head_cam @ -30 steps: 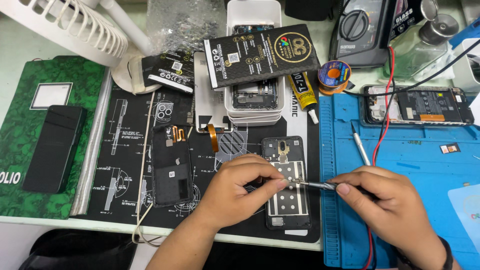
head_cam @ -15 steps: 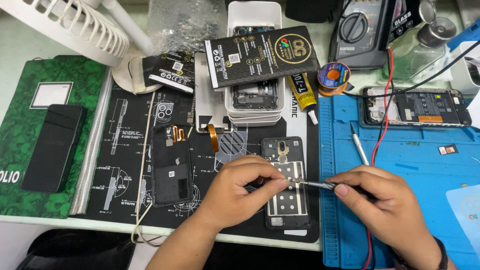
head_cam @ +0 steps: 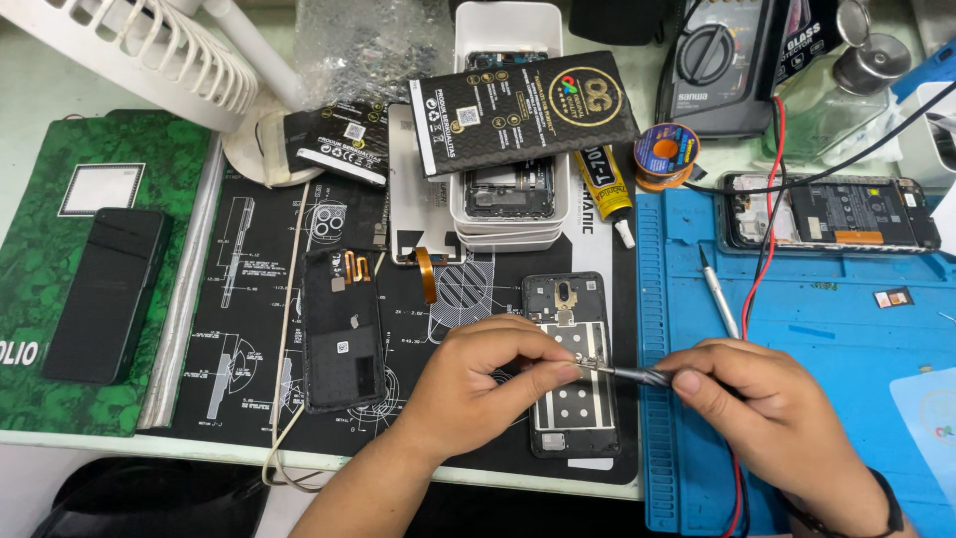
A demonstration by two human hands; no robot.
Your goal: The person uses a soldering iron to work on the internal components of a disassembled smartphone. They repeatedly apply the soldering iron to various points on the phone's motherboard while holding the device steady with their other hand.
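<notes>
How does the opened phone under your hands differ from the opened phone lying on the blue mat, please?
The opened phone under the hands stands lengthwise toward the person on the black mat; the opened phone on the blue mat lies crosswise.

The near one is being worked on: the left hand and right hand meet over it with a slim metal tool. The far one is untouched, with red and black leads crossing it.

Both have their backs off.

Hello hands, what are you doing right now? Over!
Left hand pinching tweezers' tip. Right hand gripping their handle. Opened phone lies beneath. Nothing blocking.
</notes>
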